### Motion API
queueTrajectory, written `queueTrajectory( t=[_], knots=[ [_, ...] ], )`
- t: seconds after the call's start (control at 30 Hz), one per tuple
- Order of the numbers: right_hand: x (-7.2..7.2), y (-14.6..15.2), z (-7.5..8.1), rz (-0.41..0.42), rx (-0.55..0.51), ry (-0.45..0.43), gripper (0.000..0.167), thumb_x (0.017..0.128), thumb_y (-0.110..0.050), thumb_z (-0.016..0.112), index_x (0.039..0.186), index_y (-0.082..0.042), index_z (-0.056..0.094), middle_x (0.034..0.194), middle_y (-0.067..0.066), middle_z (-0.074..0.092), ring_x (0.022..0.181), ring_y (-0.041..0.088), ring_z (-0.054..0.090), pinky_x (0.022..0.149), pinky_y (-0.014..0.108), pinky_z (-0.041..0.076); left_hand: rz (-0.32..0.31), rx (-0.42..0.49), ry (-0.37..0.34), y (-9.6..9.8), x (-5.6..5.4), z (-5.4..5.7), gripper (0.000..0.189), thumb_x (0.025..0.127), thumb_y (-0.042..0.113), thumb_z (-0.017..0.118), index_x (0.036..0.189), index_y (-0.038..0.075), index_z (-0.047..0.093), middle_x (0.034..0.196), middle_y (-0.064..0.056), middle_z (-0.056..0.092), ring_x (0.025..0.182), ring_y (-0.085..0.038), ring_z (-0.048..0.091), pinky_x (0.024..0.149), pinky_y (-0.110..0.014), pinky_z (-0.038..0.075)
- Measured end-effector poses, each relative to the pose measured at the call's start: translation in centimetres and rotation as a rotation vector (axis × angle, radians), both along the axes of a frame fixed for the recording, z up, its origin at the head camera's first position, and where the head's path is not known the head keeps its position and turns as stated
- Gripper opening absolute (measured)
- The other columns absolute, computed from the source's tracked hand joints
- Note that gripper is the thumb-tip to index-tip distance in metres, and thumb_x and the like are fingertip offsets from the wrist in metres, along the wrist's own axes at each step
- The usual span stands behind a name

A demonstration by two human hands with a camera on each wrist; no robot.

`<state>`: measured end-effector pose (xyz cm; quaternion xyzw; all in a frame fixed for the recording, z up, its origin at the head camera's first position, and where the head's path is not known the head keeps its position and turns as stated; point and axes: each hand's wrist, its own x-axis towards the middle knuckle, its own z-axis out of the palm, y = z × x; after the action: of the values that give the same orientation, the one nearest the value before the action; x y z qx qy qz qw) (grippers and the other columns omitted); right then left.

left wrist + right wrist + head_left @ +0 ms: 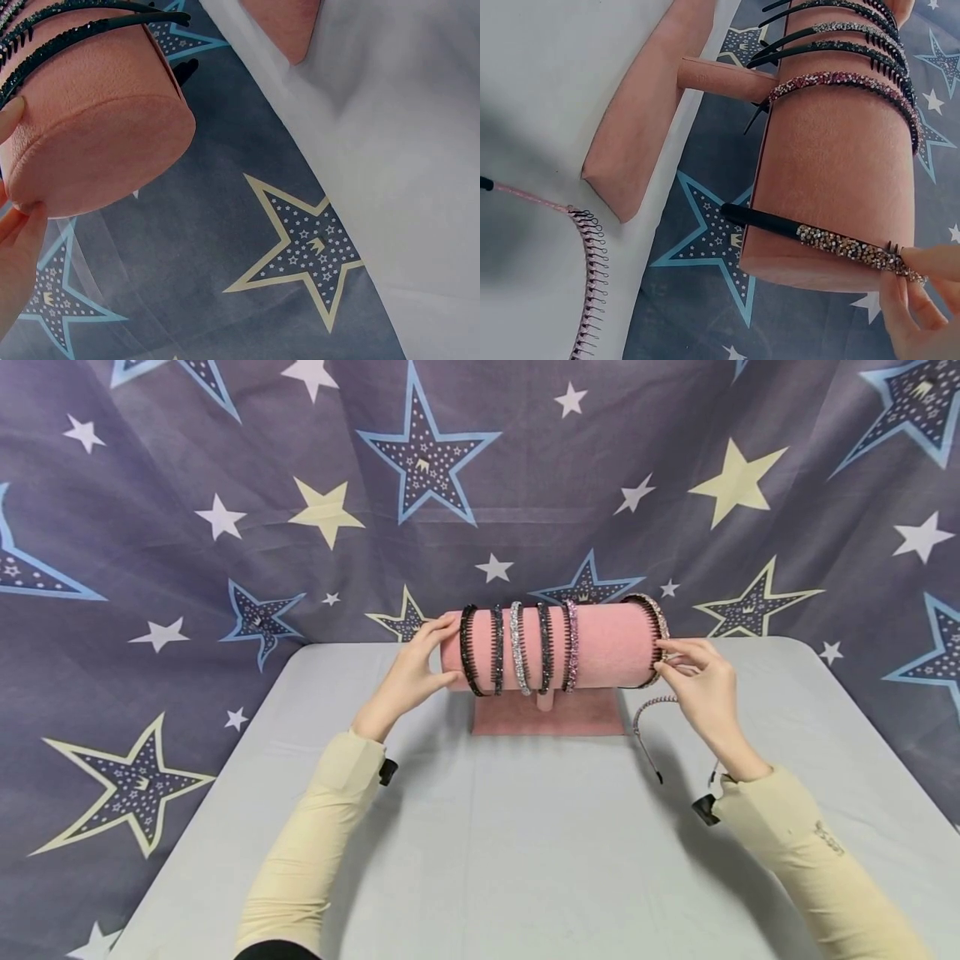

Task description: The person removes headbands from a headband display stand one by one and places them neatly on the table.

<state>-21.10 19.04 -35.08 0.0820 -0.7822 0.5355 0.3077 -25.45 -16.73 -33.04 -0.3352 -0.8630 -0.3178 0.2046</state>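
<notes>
A pink plush headband stand (611, 643) with a horizontal roll stands on the table. My left hand (411, 675) holds the roll's left end, its thumb at the front and fingers over the top. Around the roll's left and middle sit several glittery toothed headbands, among them a black headband (467, 650), a silver headband (518, 647) and a pink-purple headband (840, 79). At the right end, my right hand (701, 681) pinches a gold glitter headband (840, 246) between thumb and fingers. That headband lies around the roll, one dark tip showing in the right wrist view.
A thin pink headband (592, 281) with wire-like teeth lies on the white-covered table (480, 843), below my right hand and right of the stand's base (547, 720). Behind the table hangs a dark cloth (247, 443) printed with stars.
</notes>
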Motion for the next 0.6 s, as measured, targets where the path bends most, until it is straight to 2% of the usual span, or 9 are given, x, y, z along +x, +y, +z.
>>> queueTrajectory(
  t=[0.33, 0.6],
  knots=[
    [-0.1, 0.5, 0.0, -0.005, 0.0, 0.002, 0.025, 0.071, 0.014, 0.062, 0.096, 0.01, 0.064, 0.089, -0.001, 0.057, 0.067, -0.004, 0.056, 0.068, 0.008, 0.048, 0.009, -0.001, 0.014, 0.0, -0.1, -0.1, 0.062, 0.065, -0.002, 0.074, 0.122, -0.007, 0.048, 0.129, -0.018, 0.043, 0.122, -0.029, 0.037, 0.103, -0.034, 0.03],
    [0.1, 1.1, 0.1, -0.038, 0.042, -0.004, 0.025, 0.073, 0.009, 0.063, 0.097, 0.006, 0.065, 0.089, -0.007, 0.057, 0.069, -0.008, 0.056, 0.071, 0.009, 0.048, 0.007, -0.001, 0.012, 0.0, 0.0, 0.0, 0.063, 0.065, -0.002, 0.074, 0.122, -0.007, 0.048, 0.13, -0.018, 0.042, 0.122, -0.029, 0.037, 0.103, -0.034, 0.03]
  ],
)
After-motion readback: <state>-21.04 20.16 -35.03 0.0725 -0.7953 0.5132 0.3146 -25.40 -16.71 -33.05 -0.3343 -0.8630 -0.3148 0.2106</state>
